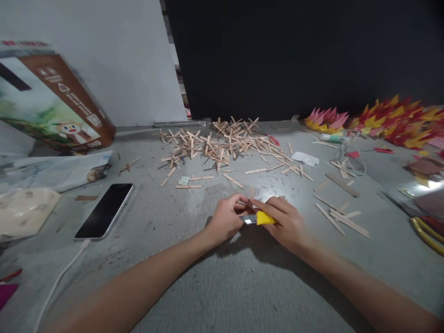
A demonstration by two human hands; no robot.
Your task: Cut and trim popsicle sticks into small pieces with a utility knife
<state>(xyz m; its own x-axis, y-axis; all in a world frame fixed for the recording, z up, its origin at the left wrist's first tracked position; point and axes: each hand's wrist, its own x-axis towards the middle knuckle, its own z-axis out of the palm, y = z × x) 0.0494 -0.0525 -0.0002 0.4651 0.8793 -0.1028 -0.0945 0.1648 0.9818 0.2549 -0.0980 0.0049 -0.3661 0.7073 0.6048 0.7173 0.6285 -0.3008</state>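
My right hand (pixel 286 222) is closed around a yellow box cutter (pixel 266 218), whose metal blade end (pixel 249 219) points left toward my other hand. Between the fingertips of my left hand (pixel 226 216) is a short wooden craft stick (pixel 252 193), its tip standing up blurred; the fingers partly hide it. My right fingertips meet the stick too. Beyond both hands lies a heap of craft sticks (pixel 217 147), many joined into crosses. Several loose sticks (pixel 347 219) lie to the right of my right hand.
A phone (pixel 104 211) with a white cable (pixel 62 274) lies at left, near a printed carton (pixel 57 101). Yellow-handled scissors (pixel 425 231) rest at the right edge. Red and yellow folded paper pieces (pixel 391 120) stand at back right, by a white paper scrap (pixel 305 158).
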